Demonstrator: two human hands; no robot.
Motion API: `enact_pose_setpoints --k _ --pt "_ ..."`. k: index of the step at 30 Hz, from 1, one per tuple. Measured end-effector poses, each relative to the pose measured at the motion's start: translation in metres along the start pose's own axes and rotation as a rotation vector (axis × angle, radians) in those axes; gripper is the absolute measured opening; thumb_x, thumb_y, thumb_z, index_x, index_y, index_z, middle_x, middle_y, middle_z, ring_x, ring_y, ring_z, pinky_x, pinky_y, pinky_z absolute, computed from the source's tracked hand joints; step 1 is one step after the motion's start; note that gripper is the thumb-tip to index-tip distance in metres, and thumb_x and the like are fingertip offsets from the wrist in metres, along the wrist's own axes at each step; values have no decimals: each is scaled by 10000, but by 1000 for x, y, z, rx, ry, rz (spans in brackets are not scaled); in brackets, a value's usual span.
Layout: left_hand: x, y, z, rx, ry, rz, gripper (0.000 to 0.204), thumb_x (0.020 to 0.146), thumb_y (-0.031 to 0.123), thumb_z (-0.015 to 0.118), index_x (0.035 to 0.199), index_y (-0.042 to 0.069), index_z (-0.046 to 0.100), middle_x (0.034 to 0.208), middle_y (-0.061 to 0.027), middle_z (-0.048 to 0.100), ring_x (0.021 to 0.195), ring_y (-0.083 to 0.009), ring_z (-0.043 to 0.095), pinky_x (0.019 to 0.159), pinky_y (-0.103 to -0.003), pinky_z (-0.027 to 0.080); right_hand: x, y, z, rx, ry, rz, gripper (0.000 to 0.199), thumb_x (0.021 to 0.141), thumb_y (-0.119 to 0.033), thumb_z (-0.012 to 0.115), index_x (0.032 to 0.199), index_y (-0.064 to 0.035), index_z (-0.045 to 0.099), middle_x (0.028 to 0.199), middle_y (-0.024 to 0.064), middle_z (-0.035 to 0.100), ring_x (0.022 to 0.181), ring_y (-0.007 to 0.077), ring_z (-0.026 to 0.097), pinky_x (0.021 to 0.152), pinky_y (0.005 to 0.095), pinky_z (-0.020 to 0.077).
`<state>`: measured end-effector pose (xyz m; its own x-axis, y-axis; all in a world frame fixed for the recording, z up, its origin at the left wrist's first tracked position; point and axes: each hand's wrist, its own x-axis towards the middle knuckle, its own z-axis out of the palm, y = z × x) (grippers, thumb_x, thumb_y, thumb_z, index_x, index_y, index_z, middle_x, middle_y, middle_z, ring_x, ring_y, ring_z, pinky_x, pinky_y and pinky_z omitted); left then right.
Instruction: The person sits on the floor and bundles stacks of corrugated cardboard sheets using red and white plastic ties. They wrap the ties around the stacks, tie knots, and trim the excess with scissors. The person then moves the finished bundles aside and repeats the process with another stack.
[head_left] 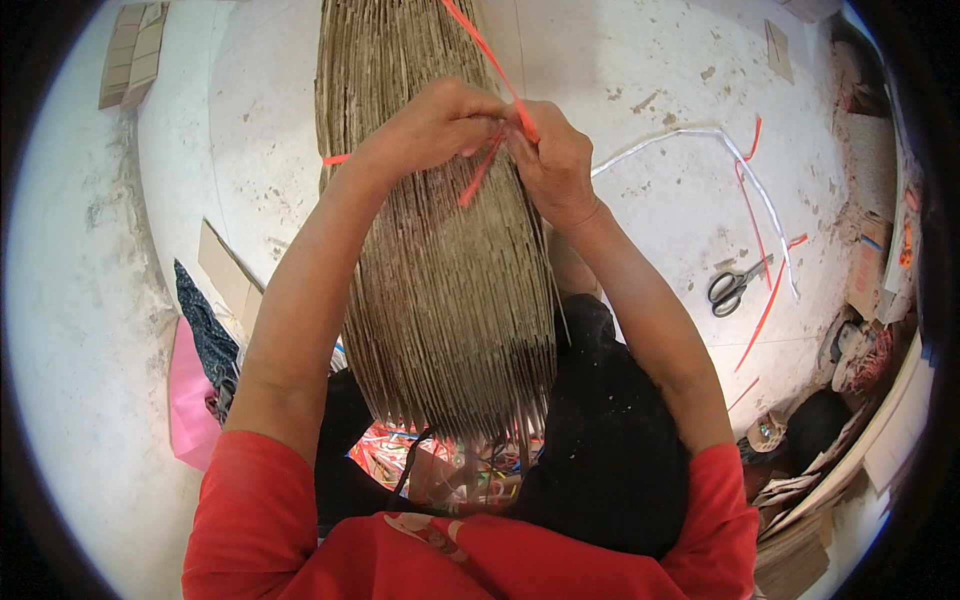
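A thick bundle of flat brown cardboard sheets (455,290), seen edge-on, stands between my legs. An orange-red plastic strap (485,50) runs round it, showing at the bundle's left side and above my hands. Both hands meet over the bundle's upper right part, fingers closed on the strap. My left hand (440,125) pinches it from the left, with a loose end hanging below. My right hand (550,155) grips it from the right, the strap passing over its thumb side. Where the fingers come together, any knot is hidden.
Black-handled scissors (730,290) lie on the floor at right, beside a white cord (690,132) and red strap pieces (765,315). Cardboard stacks (850,430) line the right edge. A pink sheet (190,400) and a cardboard piece (228,272) lie at left.
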<state>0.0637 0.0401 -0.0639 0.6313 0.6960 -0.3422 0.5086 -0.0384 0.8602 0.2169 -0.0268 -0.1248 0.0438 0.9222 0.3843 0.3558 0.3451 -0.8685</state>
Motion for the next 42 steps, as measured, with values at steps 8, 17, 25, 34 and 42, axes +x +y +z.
enact_pose_setpoints --k 8,17,25,34,42 --pt "-4 -5 5 -55 39 -4 119 850 78 539 883 -2 621 579 33 486 468 -39 403 437 -214 339 0 7 5 396 16 417 144 766 -50 663 886 -8 595 696 83 608 576 174 572 537 287 470" --pt "-12 -7 9 261 243 198 64 799 59 561 749 18 566 561 -36 530 416 -141 470 409 -258 383 13 -2 -20 1278 13 827 349 899 -262 564 664 -3 564 602 60 562 446 92 418 395 220 329" --pt "-28 -5 4 897 273 160 105 740 48 599 840 28 578 718 -101 604 635 -292 568 594 -339 476 -6 33 -9 768 -301 1002 365 914 -291 500 627 -69 462 591 22 451 460 100 395 418 229 313" --pt "-241 -93 37 -320 967 -386 740 835 383 549 1417 23 267 1380 -154 404 1283 -260 365 1042 -392 291 -116 4 -51 527 -766 651 984 795 -285 669 1455 -53 -23 1505 182 115 1366 271 213 1080 349 243" --pt "-201 -93 70 -621 734 -412 767 868 519 456 1423 25 263 1396 -164 369 1285 -282 328 1070 -356 220 -48 -30 -14 518 -580 827 883 774 -294 607 1433 10 106 1351 182 386 1218 261 404 1028 343 301"
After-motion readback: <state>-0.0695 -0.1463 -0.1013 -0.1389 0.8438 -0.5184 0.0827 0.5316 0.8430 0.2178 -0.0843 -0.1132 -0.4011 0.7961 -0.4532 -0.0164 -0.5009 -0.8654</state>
